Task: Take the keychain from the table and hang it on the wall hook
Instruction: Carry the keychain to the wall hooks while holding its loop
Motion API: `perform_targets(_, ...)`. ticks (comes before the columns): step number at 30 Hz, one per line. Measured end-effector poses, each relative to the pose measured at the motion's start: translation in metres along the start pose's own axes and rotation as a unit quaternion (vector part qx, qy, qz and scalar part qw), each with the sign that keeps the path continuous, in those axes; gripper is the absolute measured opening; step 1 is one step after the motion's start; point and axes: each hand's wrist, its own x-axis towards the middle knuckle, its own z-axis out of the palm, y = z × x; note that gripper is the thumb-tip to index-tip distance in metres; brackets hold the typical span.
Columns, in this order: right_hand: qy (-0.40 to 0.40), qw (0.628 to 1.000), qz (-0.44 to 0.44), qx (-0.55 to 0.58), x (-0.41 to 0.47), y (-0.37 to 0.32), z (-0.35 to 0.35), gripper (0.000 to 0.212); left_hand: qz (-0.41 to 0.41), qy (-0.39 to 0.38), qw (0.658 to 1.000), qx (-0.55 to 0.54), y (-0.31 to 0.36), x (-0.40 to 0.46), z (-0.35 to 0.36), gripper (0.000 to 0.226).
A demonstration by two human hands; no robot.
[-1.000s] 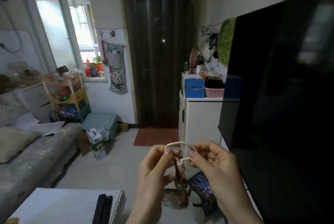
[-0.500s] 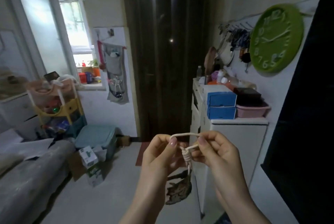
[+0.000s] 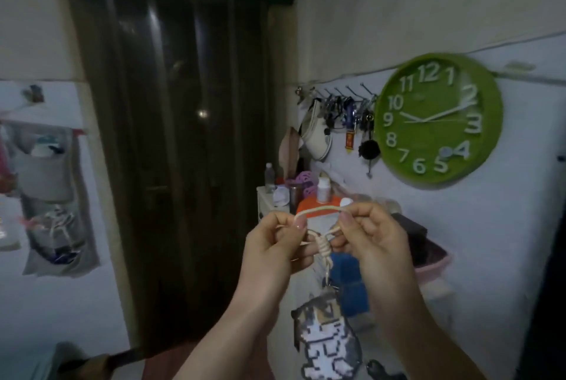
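The keychain (image 3: pixel 326 339) is a pixel-style cat charm hanging from a knotted cream cord loop. My left hand (image 3: pixel 275 244) pinches the loop's left end and my right hand (image 3: pixel 372 238) pinches its right end, stretching the loop open in front of me. The charm dangles below between my wrists. Up on the right wall, a row of metal wall hooks (image 3: pixel 337 94) runs left of the clock, above and a little right of my hands. Several keys and trinkets hang from the hooks.
A green wall clock (image 3: pixel 438 120) hangs right of the hooks. Below stands a white cabinet (image 3: pixel 266 195) crowded with bottles, blue boxes and a pink basin (image 3: pixel 435 260). A dark door (image 3: pixel 183 134) fills the middle. A fabric wall organiser (image 3: pixel 49 202) hangs at left.
The view has turned right and moved closer to the wall, so the hooks and clock are now larger. Both hands kept holding the cord loop and rose slightly toward the hooks.
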Motion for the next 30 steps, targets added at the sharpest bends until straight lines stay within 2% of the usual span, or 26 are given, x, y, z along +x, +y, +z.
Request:
perform_targets(5,0.055,0.997,-0.054,-0.023,0.120,0.047,0.028,0.020,0.036,-0.062,0.997,-0.004,-0.005,0.142,-0.012,0.011)
perform_targets(8,0.081,0.991,-0.094,-0.058,0.186,0.064,0.040,0.013,0.066,-0.089,0.994,-0.010,-0.006,0.218,-0.013,0.012)
perform_targets(12,0.113,0.976,-0.144,-0.117,0.259,0.081,0.048,0.014,0.062,-0.141,0.987,-0.048,-0.014,0.306,-0.006,0.010)
perform_targets(18,0.206,0.952,-0.156,-0.161,0.346,0.119,0.050,0.021,0.084,-0.232,0.966,-0.072,-0.040,0.421,0.008,0.018)
perform_targets(24,0.311,0.912,-0.166,-0.209,0.411,0.144,0.055,0.020,0.082,-0.324,0.935,-0.120,-0.055,0.512,0.021,0.018)
perform_targets(30,0.386,0.870,-0.164,-0.259,0.469,0.149,0.054,0.018,0.073,-0.368,0.917,-0.136,-0.064,0.584,0.056,0.018)
